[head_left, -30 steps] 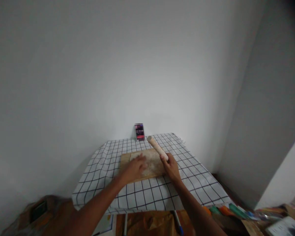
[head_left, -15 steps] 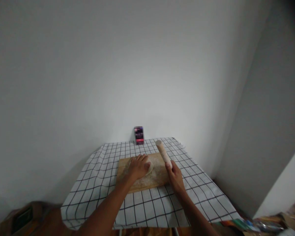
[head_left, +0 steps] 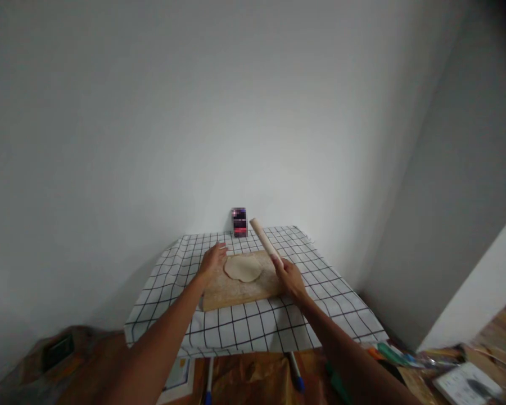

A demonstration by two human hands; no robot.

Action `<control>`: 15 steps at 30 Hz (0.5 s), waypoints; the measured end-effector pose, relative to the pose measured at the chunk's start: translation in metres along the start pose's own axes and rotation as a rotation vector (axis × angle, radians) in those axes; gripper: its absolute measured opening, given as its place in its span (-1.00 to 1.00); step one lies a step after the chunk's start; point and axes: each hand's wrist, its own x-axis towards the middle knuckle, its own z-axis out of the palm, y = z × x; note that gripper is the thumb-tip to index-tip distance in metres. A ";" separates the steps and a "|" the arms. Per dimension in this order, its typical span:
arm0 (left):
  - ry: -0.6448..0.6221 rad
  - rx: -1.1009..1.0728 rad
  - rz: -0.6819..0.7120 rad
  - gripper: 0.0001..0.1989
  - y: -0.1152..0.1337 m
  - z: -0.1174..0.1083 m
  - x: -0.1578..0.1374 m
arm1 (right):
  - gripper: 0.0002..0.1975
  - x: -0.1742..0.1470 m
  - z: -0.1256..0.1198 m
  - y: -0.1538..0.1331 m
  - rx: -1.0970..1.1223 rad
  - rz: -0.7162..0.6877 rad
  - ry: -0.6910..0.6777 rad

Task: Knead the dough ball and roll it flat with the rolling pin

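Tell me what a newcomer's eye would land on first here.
Probably the pale, flattened dough lying on the wooden board. Next comes the rolling pin, held tilted upward in the right hand by the board's right side. Beyond them, a dark, pixelated object stands out against the pale wall at the table's far edge.

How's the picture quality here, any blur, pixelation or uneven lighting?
Head view: dim light, wall brightest mid-frame, top right corner nearly black; head view: dark upright object pixelated beyond reading; head view: dough outlined clearly, rolling pin recognizable, fine detail soft.
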 end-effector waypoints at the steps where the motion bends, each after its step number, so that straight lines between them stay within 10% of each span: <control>1: 0.049 0.001 0.035 -0.20 0.004 -0.010 0.001 | -0.21 0.005 -0.001 -0.005 -0.075 -0.002 -0.089; 7: 0.130 0.428 0.432 -0.46 0.021 -0.020 -0.003 | -0.19 0.023 -0.004 -0.031 -0.605 -0.110 -0.398; 15: -0.038 0.981 0.473 -0.57 -0.031 0.024 -0.023 | -0.40 0.039 0.006 -0.032 -0.737 -0.206 -0.415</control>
